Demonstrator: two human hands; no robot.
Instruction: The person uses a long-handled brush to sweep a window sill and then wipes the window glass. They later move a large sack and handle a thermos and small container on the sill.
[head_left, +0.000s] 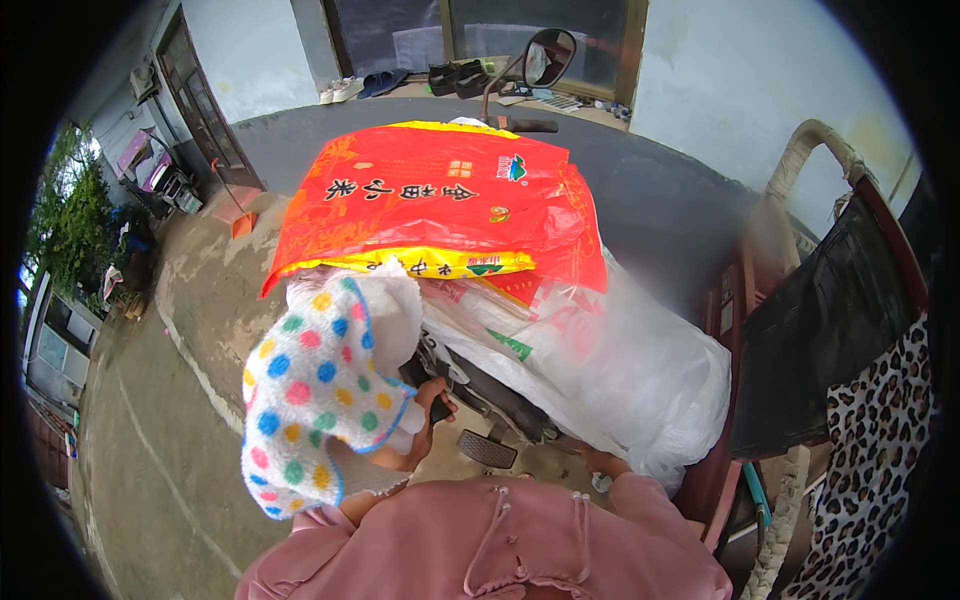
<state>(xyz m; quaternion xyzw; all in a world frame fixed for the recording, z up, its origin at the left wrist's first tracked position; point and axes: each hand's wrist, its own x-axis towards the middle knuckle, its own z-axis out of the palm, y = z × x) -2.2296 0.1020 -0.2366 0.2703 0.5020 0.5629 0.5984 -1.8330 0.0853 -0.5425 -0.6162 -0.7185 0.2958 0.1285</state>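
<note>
My left hand (432, 411) is wrapped around a black object (439, 409), possibly a handle, under the front of a three-wheeled vehicle's covered steering end. A white towel with coloured dots (309, 390) drapes beside and over my left forearm. Lower down and to the right, my right hand (600, 460) reaches in by the edge of a white plastic sheet (667, 390); its fingertips are partly hidden, so its grip is unclear. A red and yellow printed plastic sack (442, 195) lies over the top of the handlebar area. Between my hands is a black foot pedal (487, 448).
A round mirror (549, 58) and a bare handlebar grip (534, 126) stick out beyond the sack. At right stand a dark seat back (817, 330) and leopard-print cloth (870, 442). Shoes (457, 78) line the windowsill; an orange dustpan (243, 225) stands on the concrete at left.
</note>
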